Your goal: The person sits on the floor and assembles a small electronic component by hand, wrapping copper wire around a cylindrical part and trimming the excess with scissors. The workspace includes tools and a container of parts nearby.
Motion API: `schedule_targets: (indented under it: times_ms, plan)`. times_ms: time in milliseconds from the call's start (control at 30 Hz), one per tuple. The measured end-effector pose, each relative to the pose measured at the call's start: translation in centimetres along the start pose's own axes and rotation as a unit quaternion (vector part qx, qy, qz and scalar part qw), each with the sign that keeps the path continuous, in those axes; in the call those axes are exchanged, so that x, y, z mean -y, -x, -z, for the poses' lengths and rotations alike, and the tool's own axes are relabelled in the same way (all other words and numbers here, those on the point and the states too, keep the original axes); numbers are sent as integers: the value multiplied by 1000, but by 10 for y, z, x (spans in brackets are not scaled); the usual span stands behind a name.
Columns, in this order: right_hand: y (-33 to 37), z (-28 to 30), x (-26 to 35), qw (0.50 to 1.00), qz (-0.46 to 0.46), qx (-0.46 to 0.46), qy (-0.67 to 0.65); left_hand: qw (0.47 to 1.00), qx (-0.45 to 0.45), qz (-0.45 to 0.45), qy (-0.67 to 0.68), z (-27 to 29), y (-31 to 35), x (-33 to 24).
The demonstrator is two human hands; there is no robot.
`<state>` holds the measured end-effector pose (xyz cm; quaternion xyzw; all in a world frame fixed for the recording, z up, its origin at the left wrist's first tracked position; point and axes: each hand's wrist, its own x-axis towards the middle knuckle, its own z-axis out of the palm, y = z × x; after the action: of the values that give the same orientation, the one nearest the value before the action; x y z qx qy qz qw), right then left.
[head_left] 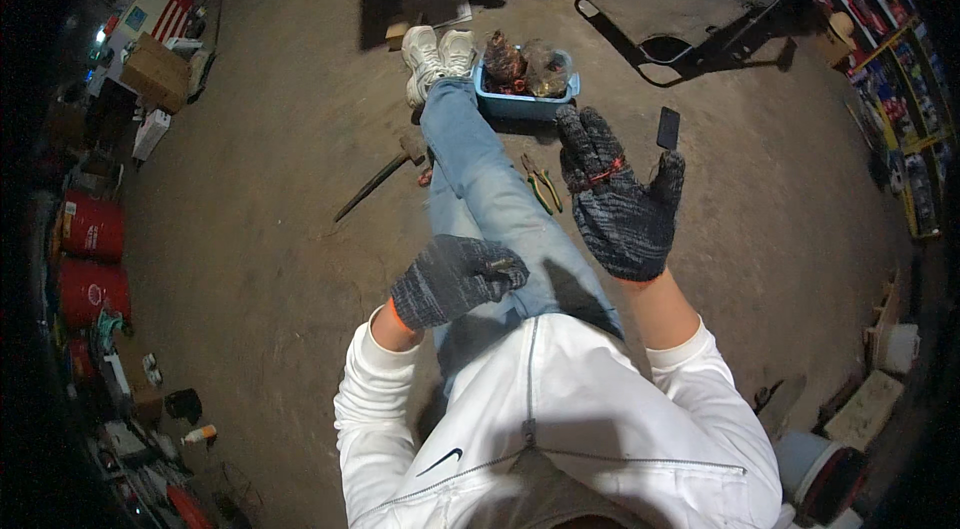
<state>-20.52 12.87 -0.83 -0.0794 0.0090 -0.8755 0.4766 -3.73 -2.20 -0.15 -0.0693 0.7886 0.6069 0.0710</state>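
Observation:
Both hands wear dark grey knit gloves with orange cuffs. My left hand [455, 281] is closed over my thigh, fingers curled in. A small bit shows near its fingertips, too small to name. My right hand [622, 204] is held palm up, fingers stretched out, thumb apart. A thin reddish strand, like copper wire [606, 172], lies across its fingers. Pliers [541, 185] with yellow-green handles lie on the floor beside my right leg, nearest that hand. Beyond it is a black phone-like rectangle [669, 128]. A hammer [382, 179] with a dark handle lies left of my legs.
A blue tub [527, 107] near my shoes holds reddish, wire-like tangles and a clear bag. A dark folding cot [660, 4] stands at the far right, with tape on it. Red drums [93, 259] line the left side; stocked shelves [890, 59] stand right.

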Motion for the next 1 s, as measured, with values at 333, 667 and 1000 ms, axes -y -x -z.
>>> schedule_targets:
  times_ms: [333, 667, 1000]
  plan:
    - [5, 12, -4, 980, -80, 70, 170, 979, -119, -132, -99, 8, -6, -34]
    - [10, 16, -9, 961, -197, 28, 193, 941, -80, -219, -247, 38, -32, -61]
    - [13, 8, -13, 917, -221, 19, 332, 930, 60, -174, -319, 51, -69, -85]
